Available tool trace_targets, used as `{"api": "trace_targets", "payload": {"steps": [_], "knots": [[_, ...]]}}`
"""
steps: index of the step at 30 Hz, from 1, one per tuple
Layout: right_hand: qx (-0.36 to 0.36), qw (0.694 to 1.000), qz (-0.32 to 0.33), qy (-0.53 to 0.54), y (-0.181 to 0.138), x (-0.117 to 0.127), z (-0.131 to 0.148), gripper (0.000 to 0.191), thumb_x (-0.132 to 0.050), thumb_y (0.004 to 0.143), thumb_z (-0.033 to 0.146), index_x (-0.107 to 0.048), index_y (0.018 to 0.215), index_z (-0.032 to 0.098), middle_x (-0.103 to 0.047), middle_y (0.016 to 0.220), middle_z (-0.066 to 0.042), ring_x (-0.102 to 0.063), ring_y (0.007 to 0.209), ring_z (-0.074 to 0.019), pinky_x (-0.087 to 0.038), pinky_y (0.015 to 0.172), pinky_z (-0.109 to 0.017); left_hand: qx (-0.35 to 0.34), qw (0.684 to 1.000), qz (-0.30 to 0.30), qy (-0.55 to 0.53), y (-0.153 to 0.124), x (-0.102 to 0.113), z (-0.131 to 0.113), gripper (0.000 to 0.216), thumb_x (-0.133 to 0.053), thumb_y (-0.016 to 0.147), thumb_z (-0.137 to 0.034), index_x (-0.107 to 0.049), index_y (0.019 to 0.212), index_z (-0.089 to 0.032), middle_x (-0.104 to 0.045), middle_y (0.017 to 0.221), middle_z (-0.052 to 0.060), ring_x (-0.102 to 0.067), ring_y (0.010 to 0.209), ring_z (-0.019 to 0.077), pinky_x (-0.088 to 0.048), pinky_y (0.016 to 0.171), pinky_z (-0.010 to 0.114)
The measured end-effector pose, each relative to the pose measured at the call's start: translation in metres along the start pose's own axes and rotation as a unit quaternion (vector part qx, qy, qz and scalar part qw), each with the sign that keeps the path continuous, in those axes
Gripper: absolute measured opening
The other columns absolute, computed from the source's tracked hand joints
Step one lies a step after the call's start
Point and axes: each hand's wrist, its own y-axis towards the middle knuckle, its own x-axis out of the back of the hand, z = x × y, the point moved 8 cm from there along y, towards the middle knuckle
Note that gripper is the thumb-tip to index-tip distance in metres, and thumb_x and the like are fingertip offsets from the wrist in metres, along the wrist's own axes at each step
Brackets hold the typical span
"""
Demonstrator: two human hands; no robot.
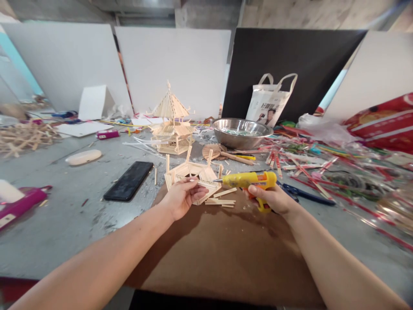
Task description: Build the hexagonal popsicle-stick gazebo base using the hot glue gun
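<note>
My right hand (274, 197) is wrapped round the handle of a yellow hot glue gun (241, 179), whose metal nozzle points left. Just left of the nozzle, my left hand (183, 196) pinches a thin wooden stick (208, 185). Behind the fingers sits a low wooden stick frame (176, 170) with several short posts standing up from it; my left hand hides part of it. Short loose sticks (222, 201) lie on the brown board (226, 258) between my hands.
A finished-looking stick pavilion (171, 118) stands behind the frame, with a steel bowl (241, 131) to its right. At left lie a black phone (129, 181) and a purple glue gun (24, 202). Blue-handled scissors (306, 196) and scattered red-and-white strips (300, 159) lie at right.
</note>
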Motion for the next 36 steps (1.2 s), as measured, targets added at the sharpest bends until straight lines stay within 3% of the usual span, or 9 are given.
{"api": "trace_targets", "payload": {"steps": [14, 36], "knots": [[0.013, 0.999, 0.001, -0.037, -0.002, 0.01, -0.003, 0.034, -0.062, 0.056, 0.052, -0.053, 0.051, 0.019, -0.047, 0.047, 0.0, -0.041, 0.04, -0.0089, -0.03, 0.034, -0.022, 0.002, 1.0, 0.008, -0.03, 0.002, 0.0, 0.0, 0.011, -0.04, 0.079, -0.004, -0.049, 0.081, -0.01, -0.063, 0.059, 0.008, -0.063, 0.056, 0.0129, -0.052, 0.052, 0.016], [0.015, 0.999, 0.011, -0.041, -0.002, 0.007, 0.002, 0.033, -0.064, 0.055, 0.049, -0.049, 0.05, 0.02, -0.042, 0.042, 0.002, -0.038, 0.038, -0.0083, -0.027, 0.034, -0.022, 0.006, 0.999, 0.002, -0.033, 0.001, 0.001, 0.001, 0.01, -0.04, 0.079, -0.005, -0.048, 0.082, -0.01, -0.063, 0.058, 0.007, -0.063, 0.056, 0.013, -0.051, 0.051, 0.015]]}}
